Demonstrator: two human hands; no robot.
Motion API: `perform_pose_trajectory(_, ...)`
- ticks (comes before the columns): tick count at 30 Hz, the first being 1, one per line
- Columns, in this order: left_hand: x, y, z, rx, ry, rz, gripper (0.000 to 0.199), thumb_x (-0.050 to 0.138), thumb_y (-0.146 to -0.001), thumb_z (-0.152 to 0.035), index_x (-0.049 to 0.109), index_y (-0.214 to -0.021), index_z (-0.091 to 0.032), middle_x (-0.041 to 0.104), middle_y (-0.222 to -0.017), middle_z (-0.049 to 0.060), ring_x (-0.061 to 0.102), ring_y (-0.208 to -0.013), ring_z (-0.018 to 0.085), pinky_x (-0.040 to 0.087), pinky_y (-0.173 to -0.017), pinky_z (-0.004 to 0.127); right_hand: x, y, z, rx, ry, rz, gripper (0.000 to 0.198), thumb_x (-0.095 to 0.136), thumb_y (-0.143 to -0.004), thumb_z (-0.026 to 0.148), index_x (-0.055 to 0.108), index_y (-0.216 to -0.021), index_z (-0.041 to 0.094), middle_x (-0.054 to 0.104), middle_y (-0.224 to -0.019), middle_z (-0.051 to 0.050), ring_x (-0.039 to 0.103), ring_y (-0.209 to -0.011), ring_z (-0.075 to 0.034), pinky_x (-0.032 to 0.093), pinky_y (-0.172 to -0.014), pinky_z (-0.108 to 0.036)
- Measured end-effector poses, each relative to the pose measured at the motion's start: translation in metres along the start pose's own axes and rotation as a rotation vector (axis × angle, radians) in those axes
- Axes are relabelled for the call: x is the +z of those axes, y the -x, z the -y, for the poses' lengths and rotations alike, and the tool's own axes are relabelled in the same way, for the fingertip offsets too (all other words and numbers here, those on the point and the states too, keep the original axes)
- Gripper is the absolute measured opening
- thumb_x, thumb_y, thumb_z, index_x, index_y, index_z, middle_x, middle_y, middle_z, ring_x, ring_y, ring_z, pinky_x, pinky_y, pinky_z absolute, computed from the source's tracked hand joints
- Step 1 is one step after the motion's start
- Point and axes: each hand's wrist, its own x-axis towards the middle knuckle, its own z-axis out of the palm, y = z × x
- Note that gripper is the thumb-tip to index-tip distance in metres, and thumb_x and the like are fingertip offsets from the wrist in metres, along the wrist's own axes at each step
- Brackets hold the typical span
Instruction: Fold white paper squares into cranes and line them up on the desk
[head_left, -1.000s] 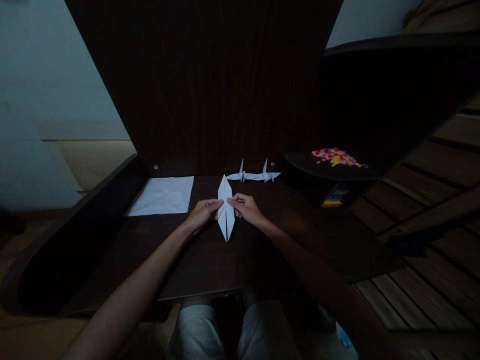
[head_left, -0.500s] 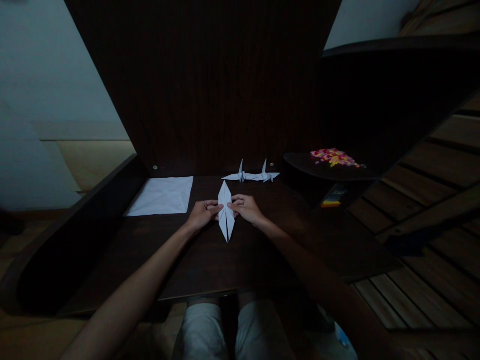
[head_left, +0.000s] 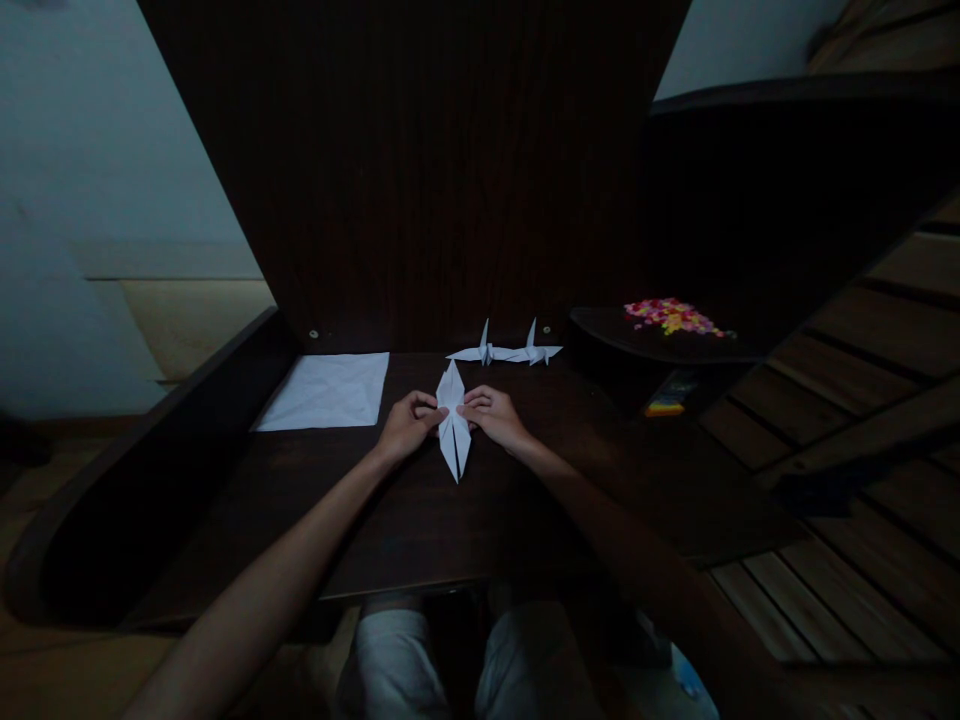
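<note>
A piece of white folded paper [head_left: 454, 440], a long diamond with a slit in its near half, is held over the dark desk. My left hand [head_left: 409, 424] pinches its left edge, thumb on top. On the opposite edge, my right hand [head_left: 495, 416] grips it the same way, the fingers partly behind the paper. The far half of the paper looks slightly uneven, with a layer shifted at the upper left. Just beyond it, two white origami cranes [head_left: 486, 354] stand in a row near the desk's back panel.
A white sheet of paper [head_left: 330, 390] lies flat at the left of the desk [head_left: 405, 540]. On a small shelf [head_left: 675, 350] at the right sits a heap of pink and yellow small pieces [head_left: 671, 315]. A raised side board [head_left: 150, 470] borders the desk on the left.
The far half of the folded paper now shows a layer shifted to one side, where it was a smooth point before. Both hands keep their hold, and the view has shifted slightly.
</note>
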Motion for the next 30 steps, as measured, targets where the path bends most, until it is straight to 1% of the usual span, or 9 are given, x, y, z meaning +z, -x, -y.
perform_pose_trajectory(4, -0.002, -0.003, 0.006, 0.026, -0.040, 0.005, 0.038, 0.075, -0.059, -0.038, 0.051, -0.079, -0.017, 0.065, -0.057, -0.001, 0.058, -0.050, 0.013, 0.045, -0.051, 0.023, 0.000, 0.000, 0.000, 0.025, 0.026, -0.022, 0.019, 0.073, -0.057, 0.020, 0.056, -0.066, 0.016, 0.059, -0.059, 0.003, 0.058, -0.047, -0.010, 0.050, -0.044, -0.022)
perform_pose_trajectory(9, -0.004, -0.006, 0.011, 0.042, -0.104, -0.019, 0.034, 0.074, -0.060, -0.037, 0.054, -0.078, -0.016, 0.064, -0.056, -0.001, 0.057, -0.049, 0.011, 0.042, -0.051, 0.021, 0.000, -0.001, -0.004, 0.028, 0.042, -0.053, 0.017, 0.072, -0.058, 0.019, 0.057, -0.063, 0.015, 0.061, -0.060, 0.001, 0.060, -0.049, -0.012, 0.052, -0.046, -0.024)
perform_pose_trajectory(15, -0.003, -0.004, 0.007, -0.019, -0.058, -0.010, 0.035, 0.078, -0.054, -0.031, 0.058, -0.078, -0.015, 0.065, -0.059, 0.000, 0.059, -0.054, 0.012, 0.045, -0.056, 0.024, -0.001, -0.003, -0.010, 0.005, 0.103, -0.102, 0.012, 0.070, -0.060, 0.017, 0.059, -0.063, 0.015, 0.062, -0.059, 0.001, 0.061, -0.048, -0.012, 0.051, -0.047, -0.023)
perform_pose_trajectory(23, 0.001, 0.001, -0.004, -0.051, -0.026, -0.022, 0.037, 0.082, -0.047, -0.020, 0.059, -0.075, -0.014, 0.067, -0.065, 0.000, 0.061, -0.059, 0.012, 0.046, -0.062, 0.024, 0.001, -0.004, -0.006, 0.038, 0.059, -0.125, 0.013, 0.071, -0.057, 0.014, 0.058, -0.059, 0.016, 0.060, -0.053, 0.002, 0.058, -0.048, -0.011, 0.051, -0.047, -0.023)
perform_pose_trajectory(30, 0.001, 0.002, -0.002, -0.027, -0.018, -0.002, 0.039, 0.082, -0.048, -0.023, 0.058, -0.077, -0.015, 0.066, -0.063, -0.001, 0.062, -0.060, 0.013, 0.047, -0.060, 0.025, 0.001, -0.003, -0.005, 0.043, 0.039, -0.155, 0.017, 0.071, -0.056, 0.015, 0.055, -0.062, 0.017, 0.059, -0.054, 0.003, 0.058, -0.050, -0.011, 0.050, -0.048, -0.023)
